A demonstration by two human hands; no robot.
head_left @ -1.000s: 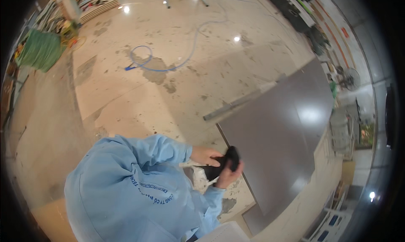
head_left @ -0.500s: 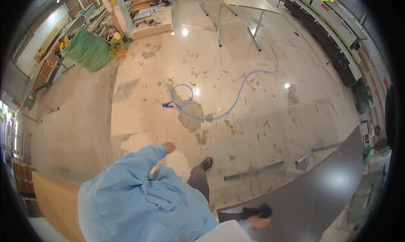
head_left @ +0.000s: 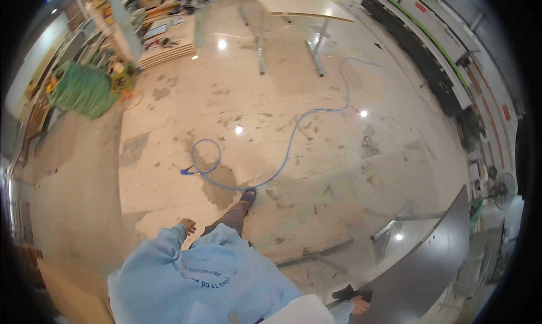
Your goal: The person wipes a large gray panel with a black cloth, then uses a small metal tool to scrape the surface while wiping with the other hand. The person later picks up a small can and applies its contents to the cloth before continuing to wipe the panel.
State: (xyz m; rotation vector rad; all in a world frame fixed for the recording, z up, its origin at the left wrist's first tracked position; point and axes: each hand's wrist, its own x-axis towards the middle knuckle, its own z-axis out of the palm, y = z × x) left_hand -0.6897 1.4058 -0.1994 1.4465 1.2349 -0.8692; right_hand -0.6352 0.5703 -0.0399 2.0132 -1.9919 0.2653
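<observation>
My left hand (head_left: pixel 188 226) hangs in front of my light blue jacket (head_left: pixel 197 273), fingers loosely apart with nothing seen in them. At the lower right, my right hand (head_left: pixel 359 305) is closed on a bunched black cloth (head_left: pixel 351 293) at the near edge of a large dark panel (head_left: pixel 420 273). That panel has a smooth, shiny face and runs off toward the right. My fingers partly hide the cloth, and it is a little blurred.
One sandalled foot (head_left: pixel 248 196) touches or nearly touches a blue air hose (head_left: pixel 291 137), which ends in a blue air gun (head_left: pixel 188 171). Metal legs (head_left: pixel 333 249) show beside the panel. Farther off are a pale table (head_left: pixel 299 5), a green sack (head_left: pixel 84 91) and a long machine (head_left: pixel 418 53).
My foot has stepped forward to the hose. The floor scene has shifted down and left in view. My right hand stays with the cloth at the panel.
</observation>
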